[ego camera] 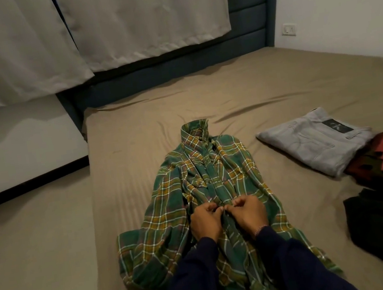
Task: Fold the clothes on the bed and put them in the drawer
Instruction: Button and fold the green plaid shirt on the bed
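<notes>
Grey curtains (117, 19) hang before a dark-blue headboard (252, 11); a wall socket (288, 29) sits beside it.
</notes>
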Motion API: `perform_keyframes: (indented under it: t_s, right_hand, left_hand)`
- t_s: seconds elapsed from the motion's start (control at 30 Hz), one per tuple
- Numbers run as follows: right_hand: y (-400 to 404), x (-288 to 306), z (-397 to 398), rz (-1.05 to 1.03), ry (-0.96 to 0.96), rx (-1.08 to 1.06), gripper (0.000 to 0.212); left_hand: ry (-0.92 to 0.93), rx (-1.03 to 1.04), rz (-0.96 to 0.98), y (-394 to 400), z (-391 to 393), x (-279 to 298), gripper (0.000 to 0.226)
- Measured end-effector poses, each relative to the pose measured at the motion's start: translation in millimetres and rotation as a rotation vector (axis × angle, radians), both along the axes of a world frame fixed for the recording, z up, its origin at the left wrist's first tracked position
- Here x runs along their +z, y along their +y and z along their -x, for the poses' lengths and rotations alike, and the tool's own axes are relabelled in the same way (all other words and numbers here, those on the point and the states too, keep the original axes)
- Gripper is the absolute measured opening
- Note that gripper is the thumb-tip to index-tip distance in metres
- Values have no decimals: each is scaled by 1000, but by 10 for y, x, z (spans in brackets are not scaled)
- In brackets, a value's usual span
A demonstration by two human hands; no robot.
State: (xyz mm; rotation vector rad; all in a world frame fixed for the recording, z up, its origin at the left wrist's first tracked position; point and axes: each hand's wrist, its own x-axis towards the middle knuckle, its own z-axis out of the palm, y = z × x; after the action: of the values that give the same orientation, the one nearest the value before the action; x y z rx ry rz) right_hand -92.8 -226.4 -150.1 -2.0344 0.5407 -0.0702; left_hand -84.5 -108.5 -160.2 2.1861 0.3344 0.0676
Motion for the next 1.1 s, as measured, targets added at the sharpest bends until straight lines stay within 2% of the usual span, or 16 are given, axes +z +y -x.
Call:
perform_keyframes:
  t_s: [0.1,0.27,0.4,0.57,0.7,0.87,0.93,0.97,1.03,1.1]
  right_hand:
    - [-64,48,6,-50,-78,-42,21]
    - [61,211,107,203,-334,5,17]
    - [155,126,80,161,-332,76,18]
    - [68,-35,75,20,-269,51,15]
    - [16,-90,62,-87,-258,-3,18]
    - [-114,-35,-51,-355,-182,-134,9]
    - [-264,91,-66,-276,-189,-214,10]
    - [-331,180,-61,-167,-208,-252,12]
    - [-383,367,-20,162,-320,-284,12]
    - [-280,451,19,480,-462,-175,6]
  left_hand:
    - [10,26,-24,-17,-33,51,20]
    - [-106,0,-246,-84,44,153,18]
    - [-220,-84,-331,-85,78,151,28]
    - [-135,-64,-101,-21,42,73,9]
    - [-24,-22,110,-53,-28,61,15]
    - [24,-3,180,-104,-107,13,13]
    - [13,-5,178,-101,-110,-13,17]
    - [2,2,179,-93,-118,-20,15]
    - [-30,9,172,-82,-143,-29,9]
    - [-74,0,139,-90,-146,-17,12]
